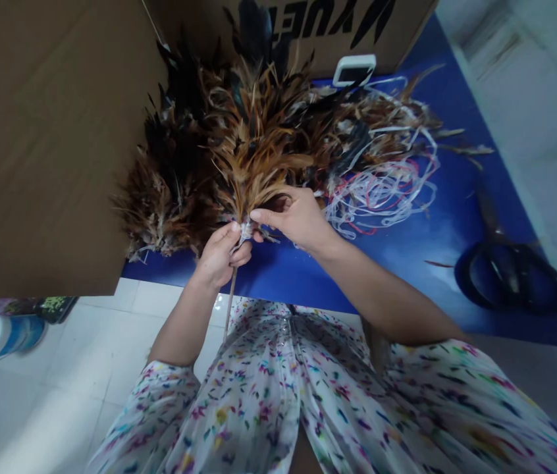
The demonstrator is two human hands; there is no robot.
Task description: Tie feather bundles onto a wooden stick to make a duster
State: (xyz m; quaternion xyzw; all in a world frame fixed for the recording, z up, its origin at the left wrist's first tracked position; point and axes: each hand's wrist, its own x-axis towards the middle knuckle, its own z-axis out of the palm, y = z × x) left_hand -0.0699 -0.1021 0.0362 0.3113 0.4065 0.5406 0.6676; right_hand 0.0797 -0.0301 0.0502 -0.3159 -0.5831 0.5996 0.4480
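Note:
A brown and black feather bundle (249, 158) fans out upward from a whitish bound base, with a thin stick (232, 296) hanging below it. My left hand (222, 253) is wrapped round the base and the top of the stick. At the right side of the base, my right hand (295, 217) has its thumb and fingers drawn together at the lowest feathers. Whether a single feather or the binding lies between those fingertips is too small to tell. More dark and brown feathers (160, 204) lie in a heap to the left, and others (357, 125) to the right.
A tangle of white and red string (382, 191) lies on the blue table (328, 276). Black-handled scissors (510, 276) rest at the right. Cardboard (41, 145) stands at the left, with a printed box (407, 33) behind. A small white-framed device (354, 70) leans near the box. A bucket (16, 336) is at lower left.

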